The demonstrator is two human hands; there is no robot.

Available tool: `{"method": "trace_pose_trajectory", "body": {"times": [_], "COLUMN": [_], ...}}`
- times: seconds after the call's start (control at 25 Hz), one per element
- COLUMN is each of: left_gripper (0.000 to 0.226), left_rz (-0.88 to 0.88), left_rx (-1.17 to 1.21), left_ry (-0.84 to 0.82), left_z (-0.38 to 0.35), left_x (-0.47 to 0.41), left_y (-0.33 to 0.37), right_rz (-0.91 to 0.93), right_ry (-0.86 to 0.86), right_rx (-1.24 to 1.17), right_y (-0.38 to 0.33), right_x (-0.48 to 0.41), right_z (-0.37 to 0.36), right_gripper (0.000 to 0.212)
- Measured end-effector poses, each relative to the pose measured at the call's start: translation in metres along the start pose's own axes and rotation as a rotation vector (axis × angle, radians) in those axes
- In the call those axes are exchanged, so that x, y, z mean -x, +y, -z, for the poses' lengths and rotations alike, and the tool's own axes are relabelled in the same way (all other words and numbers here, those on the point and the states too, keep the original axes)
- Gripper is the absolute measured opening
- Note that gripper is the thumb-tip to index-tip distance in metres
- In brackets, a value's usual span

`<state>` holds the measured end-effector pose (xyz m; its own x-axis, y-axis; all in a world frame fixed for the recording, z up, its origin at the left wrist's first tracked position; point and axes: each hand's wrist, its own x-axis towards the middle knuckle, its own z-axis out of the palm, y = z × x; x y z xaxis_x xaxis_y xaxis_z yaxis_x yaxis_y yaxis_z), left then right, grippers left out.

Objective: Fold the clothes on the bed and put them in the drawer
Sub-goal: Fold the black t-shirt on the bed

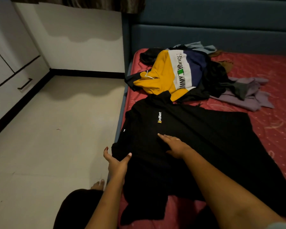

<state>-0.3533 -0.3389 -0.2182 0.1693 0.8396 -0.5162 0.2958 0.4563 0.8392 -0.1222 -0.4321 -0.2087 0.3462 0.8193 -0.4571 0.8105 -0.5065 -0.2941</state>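
Left grip (116, 162) tight on black shirt (196, 138) edge — right grip (175, 144) flat atop, folds indistinct.

Presses the right hand (175, 146) flat, fingers straight, on a black shirt (205, 146) spread over the red bed (271, 129). Pinches the shirt's near edge with the left hand (116, 163), thumb on top. Leaves a heap (213, 76) topped by a yellow hoodie (162, 76) beyond.
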Motion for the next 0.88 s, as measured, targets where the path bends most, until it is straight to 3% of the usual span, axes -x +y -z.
{"method": "trace_pose_trajectory", "body": {"times": [0.16,0.28,0.4,0.56,0.68,0.8,0.88], "left_gripper": [0.078,0.017,0.008,0.024,0.024,0.074,0.093], "left_rz": [-0.125,-0.096,-0.068,-0.147,-0.067,0.073,0.244], "left_rx": [-0.118,-0.342,-0.411,-0.355,-0.268,-0.055,-0.025], "left_ry": [-0.183,-0.366,-0.345,-0.199,-0.252,-0.133,-0.108], "left_z": [-0.008,-0.023,-0.033,-0.052,-0.077,-0.086,-0.082], "left_x": [0.023,0.034,0.044,0.052,0.064,0.051,0.017], "left_y": [-0.014,-0.015,-0.01,-0.005,0.003,-0.006,-0.031], "right_rz": [-0.233,-0.394,-0.561,-0.781,-0.868,-0.975,-1.032], "right_ry": [-0.11,-0.153,-0.088,0.005,0.109,0.251,0.311], "right_rx": [-0.016,-0.03,-0.062,-0.118,-0.265,-0.384,-0.414], "right_y": [0.087,0.145,0.197,0.236,0.242,0.255,0.268], "right_x": [0.075,0.131,0.178,0.209,0.213,0.211,0.211], "right_z": [0.003,-0.005,-0.027,-0.056,-0.057,-0.058,-0.06], "right_gripper": [0.084,0.079,0.074,0.079,0.076,0.075,0.079]}}
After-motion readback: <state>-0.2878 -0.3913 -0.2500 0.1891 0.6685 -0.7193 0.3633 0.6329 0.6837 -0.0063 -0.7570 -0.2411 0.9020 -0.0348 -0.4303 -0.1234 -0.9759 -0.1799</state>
